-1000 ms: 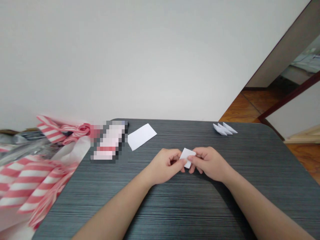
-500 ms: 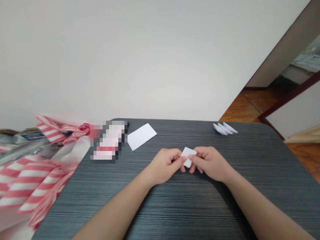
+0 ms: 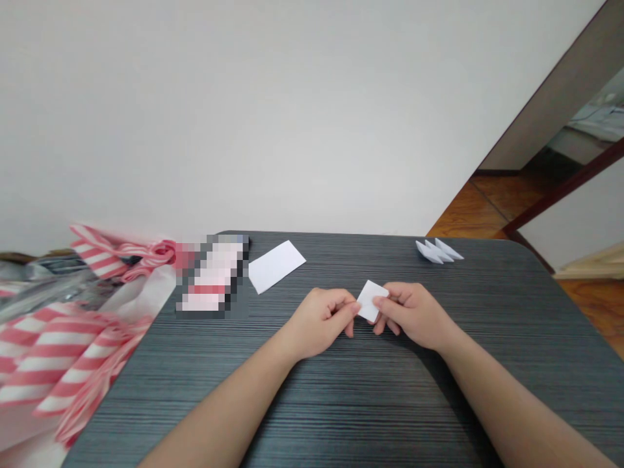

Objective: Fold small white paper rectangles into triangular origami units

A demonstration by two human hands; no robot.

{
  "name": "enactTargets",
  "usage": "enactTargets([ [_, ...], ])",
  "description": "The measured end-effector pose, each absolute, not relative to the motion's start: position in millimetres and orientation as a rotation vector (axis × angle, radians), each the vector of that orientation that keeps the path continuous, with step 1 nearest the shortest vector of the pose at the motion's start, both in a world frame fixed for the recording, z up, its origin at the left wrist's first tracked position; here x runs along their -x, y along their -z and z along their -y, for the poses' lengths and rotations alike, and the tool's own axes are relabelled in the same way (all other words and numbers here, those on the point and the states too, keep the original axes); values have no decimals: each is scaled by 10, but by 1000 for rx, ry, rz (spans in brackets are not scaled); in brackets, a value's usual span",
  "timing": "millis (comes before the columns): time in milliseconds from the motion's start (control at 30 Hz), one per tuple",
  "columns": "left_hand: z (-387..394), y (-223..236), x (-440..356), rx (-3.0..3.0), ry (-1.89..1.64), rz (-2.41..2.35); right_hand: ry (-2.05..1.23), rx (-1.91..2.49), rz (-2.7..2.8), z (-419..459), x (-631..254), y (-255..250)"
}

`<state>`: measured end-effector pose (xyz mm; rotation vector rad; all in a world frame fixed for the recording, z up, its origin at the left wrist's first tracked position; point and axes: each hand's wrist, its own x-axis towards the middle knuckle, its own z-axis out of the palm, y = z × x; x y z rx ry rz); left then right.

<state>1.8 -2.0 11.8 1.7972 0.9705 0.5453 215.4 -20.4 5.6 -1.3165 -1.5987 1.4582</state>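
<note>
A small folded piece of white paper (image 3: 370, 300) is held above the middle of the dark table, its flat face turned toward me. My right hand (image 3: 408, 312) pinches it from the right, thumb on the front and fingers behind. At its lower left edge, my left hand (image 3: 325, 322) grips it between thumb and forefinger. Left of my hands lies a flat white paper sheet (image 3: 277, 266). Several pointed folded white paper pieces (image 3: 439, 251) rest in a row near the far right edge.
The dark wood-grain table (image 3: 322, 409) stands against a pale wall (image 3: 312, 117). A blurred-out object, perhaps a phone (image 3: 214, 273), lies at the table's left. Red-and-white striped bags (image 3: 58, 344) are heaped beyond the left edge.
The folded paper has moved slightly right and up along with my right hand. My left hand's hold has slid to the paper's left edge, so more of its face shows.
</note>
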Motion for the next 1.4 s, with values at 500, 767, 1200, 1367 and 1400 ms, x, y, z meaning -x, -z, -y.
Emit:
enactTargets([
  [500,13,-105,0,-1842,-604,-945,-1475,1284,1537,183,-2148,-25],
  [767,10,-59,8,-1791,-610,-928,-1482,1226,1555,205,-2164,-46],
  [1200,8,-89,-28,-1707,-610,-950,-1549,1188,1528,207,-2198,-28],
  [1367,3,-71,-25,-1727,-615,-940,-1539,1188,1511,212,-2195,-22],
  [1400,2,-68,-24,-1724,-613,-937,-1536,1189,1501,214,-2194,-23],
])
